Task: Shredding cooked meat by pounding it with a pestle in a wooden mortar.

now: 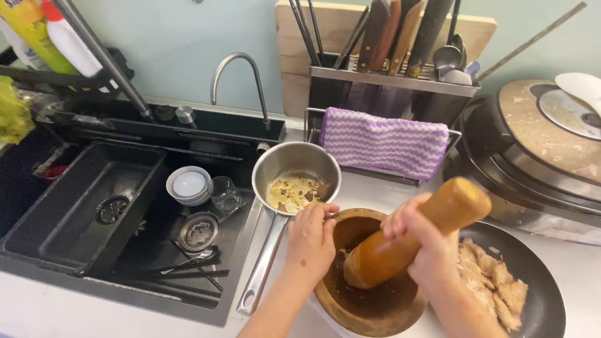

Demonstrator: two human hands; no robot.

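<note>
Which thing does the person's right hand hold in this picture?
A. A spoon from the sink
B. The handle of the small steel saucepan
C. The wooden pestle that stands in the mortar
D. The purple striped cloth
C. The right hand grips the wooden pestle, whose thick end rests inside the wooden mortar, while the left hand rests on the mortar's rim.

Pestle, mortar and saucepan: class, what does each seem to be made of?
Pestle: probably wood, smooth tan finish with faint grain. Mortar: probably wood too, brown, darker inside. Saucepan: metal, likely stainless steel, by its shiny silver wall and handle.
</note>
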